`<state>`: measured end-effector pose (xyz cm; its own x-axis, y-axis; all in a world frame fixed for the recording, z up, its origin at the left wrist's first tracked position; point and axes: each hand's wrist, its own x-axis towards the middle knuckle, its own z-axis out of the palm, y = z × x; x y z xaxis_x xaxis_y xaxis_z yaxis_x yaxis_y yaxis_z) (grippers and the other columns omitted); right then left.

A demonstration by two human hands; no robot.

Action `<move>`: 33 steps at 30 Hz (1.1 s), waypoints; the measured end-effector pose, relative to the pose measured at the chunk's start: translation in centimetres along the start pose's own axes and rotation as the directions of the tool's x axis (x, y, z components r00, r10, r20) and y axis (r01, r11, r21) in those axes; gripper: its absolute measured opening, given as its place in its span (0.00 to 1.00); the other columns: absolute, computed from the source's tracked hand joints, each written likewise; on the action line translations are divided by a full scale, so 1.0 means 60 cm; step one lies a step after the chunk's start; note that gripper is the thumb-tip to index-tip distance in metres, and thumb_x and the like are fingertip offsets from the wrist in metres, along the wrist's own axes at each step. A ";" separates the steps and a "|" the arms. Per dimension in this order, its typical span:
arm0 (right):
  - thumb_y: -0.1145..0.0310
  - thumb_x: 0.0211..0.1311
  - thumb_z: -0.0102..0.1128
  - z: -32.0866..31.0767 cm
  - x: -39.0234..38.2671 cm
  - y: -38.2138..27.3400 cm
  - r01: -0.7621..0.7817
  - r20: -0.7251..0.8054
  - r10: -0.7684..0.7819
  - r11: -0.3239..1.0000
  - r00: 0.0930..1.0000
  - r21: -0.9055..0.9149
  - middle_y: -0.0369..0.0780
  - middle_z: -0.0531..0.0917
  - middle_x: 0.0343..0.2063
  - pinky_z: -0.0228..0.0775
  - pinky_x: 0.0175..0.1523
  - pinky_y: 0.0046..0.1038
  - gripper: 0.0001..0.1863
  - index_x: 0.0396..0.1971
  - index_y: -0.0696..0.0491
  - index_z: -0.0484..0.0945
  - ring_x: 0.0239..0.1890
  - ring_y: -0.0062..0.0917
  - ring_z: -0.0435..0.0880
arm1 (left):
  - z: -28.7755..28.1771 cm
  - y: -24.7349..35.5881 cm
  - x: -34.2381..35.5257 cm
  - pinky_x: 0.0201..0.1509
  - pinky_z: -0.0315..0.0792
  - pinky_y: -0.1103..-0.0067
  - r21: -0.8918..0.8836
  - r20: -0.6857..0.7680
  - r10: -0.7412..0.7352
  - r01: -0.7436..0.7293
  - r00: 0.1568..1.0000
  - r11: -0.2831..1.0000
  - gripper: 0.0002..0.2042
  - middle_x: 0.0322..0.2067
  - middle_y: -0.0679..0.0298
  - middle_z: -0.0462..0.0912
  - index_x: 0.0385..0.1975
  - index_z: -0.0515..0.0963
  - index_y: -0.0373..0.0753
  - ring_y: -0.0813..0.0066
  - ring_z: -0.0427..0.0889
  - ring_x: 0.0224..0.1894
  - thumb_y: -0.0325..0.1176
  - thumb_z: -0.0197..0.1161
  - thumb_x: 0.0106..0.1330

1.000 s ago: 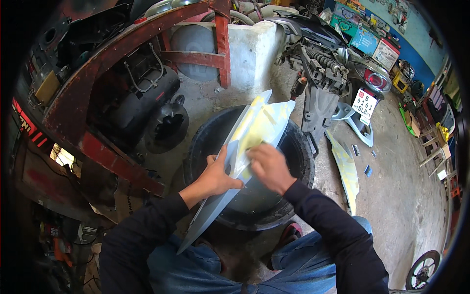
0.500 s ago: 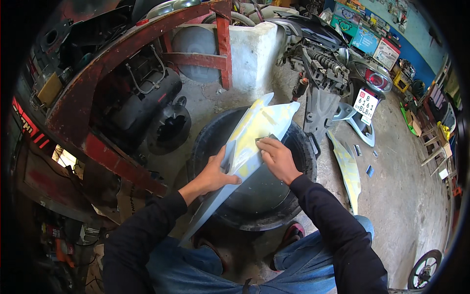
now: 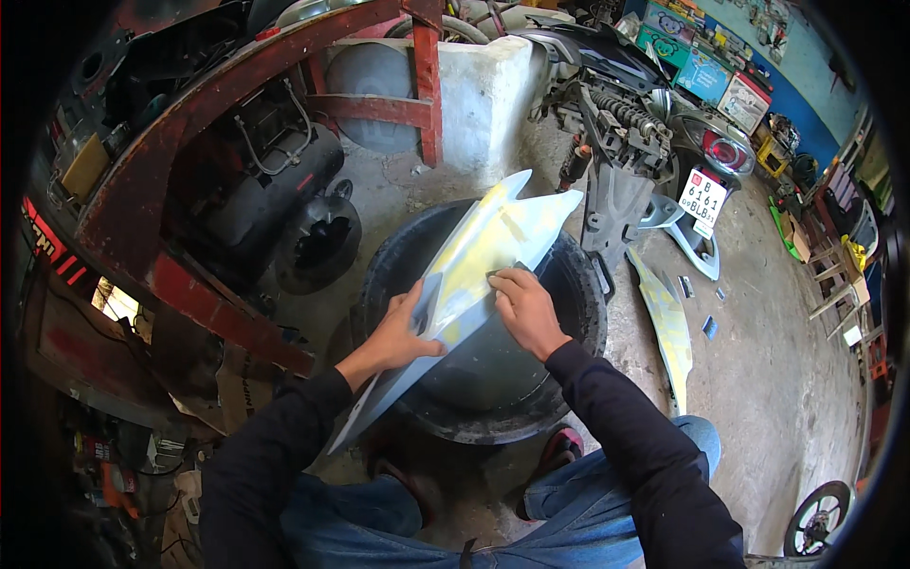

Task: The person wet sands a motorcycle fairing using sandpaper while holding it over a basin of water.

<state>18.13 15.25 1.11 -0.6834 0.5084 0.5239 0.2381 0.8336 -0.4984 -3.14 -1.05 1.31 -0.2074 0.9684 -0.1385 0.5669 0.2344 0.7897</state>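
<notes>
A long pointed motorcycle body panel (image 3: 495, 237), grey-white with pale yellow patches, slants across a large black tub (image 3: 569, 398) with cloudy liquid low inside. My left hand (image 3: 400, 337) grips the panel's left edge around its lower half, thumb on the face. My right hand (image 3: 524, 308) presses a small dark pad (image 3: 504, 274), apparently sandpaper, onto the yellow-patched face, fingers bent over it.
A red frame (image 3: 199, 284) and a black tank (image 3: 265, 209) stand left. A dismantled motorcycle (image 3: 626, 114) is at upper right; below it lie a second patched panel (image 3: 668, 332) and small blue pieces (image 3: 709, 327). A wheel (image 3: 815, 520) is at lower right.
Since one second ago, my right hand has shifted on the panel's face and the pad shows under its fingers. Over the last half second, panel and both hands moved slightly left.
</notes>
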 end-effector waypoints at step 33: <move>0.70 0.58 0.61 0.153 -0.133 0.207 -0.736 0.828 0.298 0.649 0.476 0.190 0.50 0.86 0.40 0.86 0.36 0.36 0.13 0.39 0.63 0.84 0.39 0.39 0.88 | -0.004 -0.020 -0.003 0.75 0.60 0.63 0.203 0.109 -0.206 0.181 0.973 0.962 0.68 0.65 0.32 0.56 0.75 0.37 0.30 0.38 0.62 0.70 0.52 0.82 0.44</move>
<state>20.21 19.58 -15.62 -0.8254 0.3112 -0.4711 0.5271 0.1259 -0.8404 -4.01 -1.55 0.53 -0.2316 0.9029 -0.3621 0.6701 0.4179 0.6135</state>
